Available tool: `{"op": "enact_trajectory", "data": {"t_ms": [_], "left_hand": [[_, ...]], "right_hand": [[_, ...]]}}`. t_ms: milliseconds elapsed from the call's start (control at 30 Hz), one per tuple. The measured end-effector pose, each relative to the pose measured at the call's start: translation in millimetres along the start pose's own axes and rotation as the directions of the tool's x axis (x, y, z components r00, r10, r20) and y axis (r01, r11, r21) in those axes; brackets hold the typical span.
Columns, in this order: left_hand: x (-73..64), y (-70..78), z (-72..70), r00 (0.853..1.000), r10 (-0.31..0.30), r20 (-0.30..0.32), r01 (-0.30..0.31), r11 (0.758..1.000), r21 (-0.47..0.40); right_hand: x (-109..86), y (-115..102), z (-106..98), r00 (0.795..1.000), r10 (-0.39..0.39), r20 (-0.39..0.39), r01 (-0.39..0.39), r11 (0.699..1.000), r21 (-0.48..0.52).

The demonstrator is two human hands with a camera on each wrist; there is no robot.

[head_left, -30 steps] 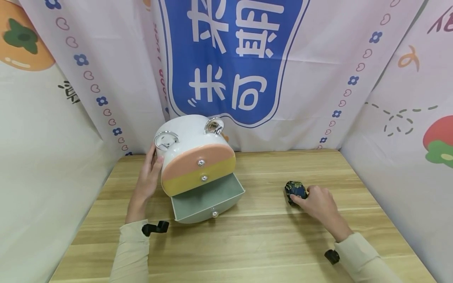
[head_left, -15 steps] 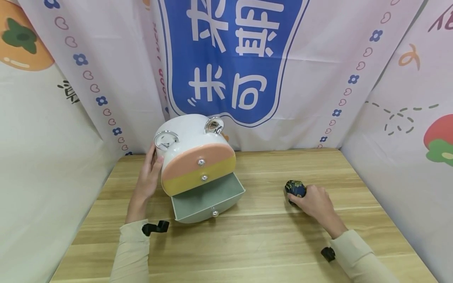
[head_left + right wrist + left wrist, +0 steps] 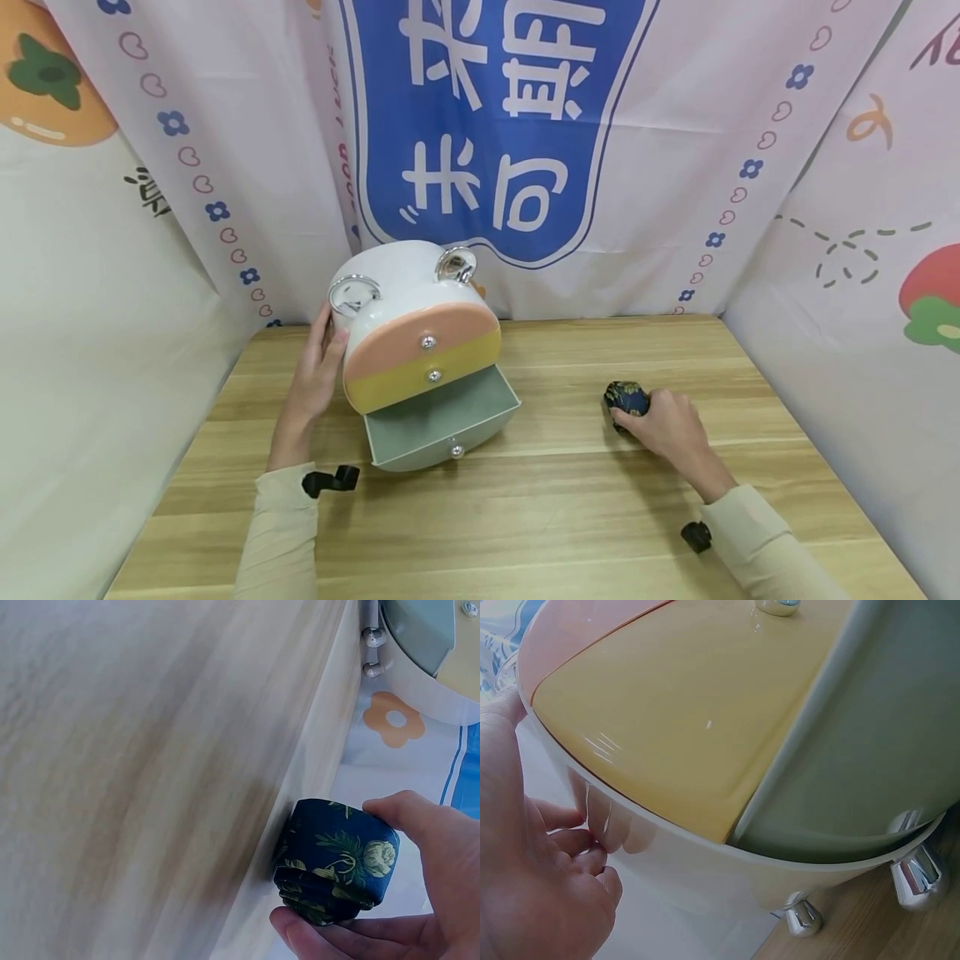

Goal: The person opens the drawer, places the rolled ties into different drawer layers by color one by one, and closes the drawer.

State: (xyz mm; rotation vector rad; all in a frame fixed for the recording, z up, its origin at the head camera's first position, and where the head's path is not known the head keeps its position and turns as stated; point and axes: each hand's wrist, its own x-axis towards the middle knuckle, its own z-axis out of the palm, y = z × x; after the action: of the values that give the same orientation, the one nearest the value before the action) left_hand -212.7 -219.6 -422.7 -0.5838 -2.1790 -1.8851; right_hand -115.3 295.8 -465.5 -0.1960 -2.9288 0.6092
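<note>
My left hand (image 3: 312, 377) rests against the left side of a white, rounded mini drawer cabinet (image 3: 397, 271). In the left wrist view the fingertips (image 3: 581, 817) touch its glossy side wall. Peach and yellow drawers (image 3: 408, 385) are pushed in; below them the green drawer (image 3: 442, 412) is pulled out and bare inside. Off to the right, my right hand (image 3: 670, 425) pinches a rolled navy floral cloth (image 3: 628, 400) between thumb and fingers. Its layered folds show in the right wrist view, where the rolled cloth (image 3: 337, 855) sits close against the wooden tabletop.
Two chrome ring-shaped trims (image 3: 455, 266) stick up from the cabinet's top, and small chrome feet (image 3: 802, 919) support it. A wooden table (image 3: 525, 525) lies under everything. Printed fabric (image 3: 675, 125) hangs behind the table and along both sides.
The right hand has shifted slightly left and its thumb sits a little differently on the rolled cloth. My left hand and the cabinet stay in place.
</note>
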Motion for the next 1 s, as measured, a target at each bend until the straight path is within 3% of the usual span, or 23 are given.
{"op": "enact_trajectory", "data": {"t_ms": [433,1000], "left_hand": [[1.5,1.0,1.1,1.000,-0.009,-0.003,0.009,1.000,0.030],[0.4,-0.8,-1.6,1.000,-0.031,0.000,0.031,0.998,0.046]], "right_hand": [[3.9,-15.7,-12.1,0.999,-0.038,-0.002,0.038,0.999,0.007],[19.4,-68.6,-33.6,0.986,-0.154,0.065,0.156,0.988,-0.019]]}}
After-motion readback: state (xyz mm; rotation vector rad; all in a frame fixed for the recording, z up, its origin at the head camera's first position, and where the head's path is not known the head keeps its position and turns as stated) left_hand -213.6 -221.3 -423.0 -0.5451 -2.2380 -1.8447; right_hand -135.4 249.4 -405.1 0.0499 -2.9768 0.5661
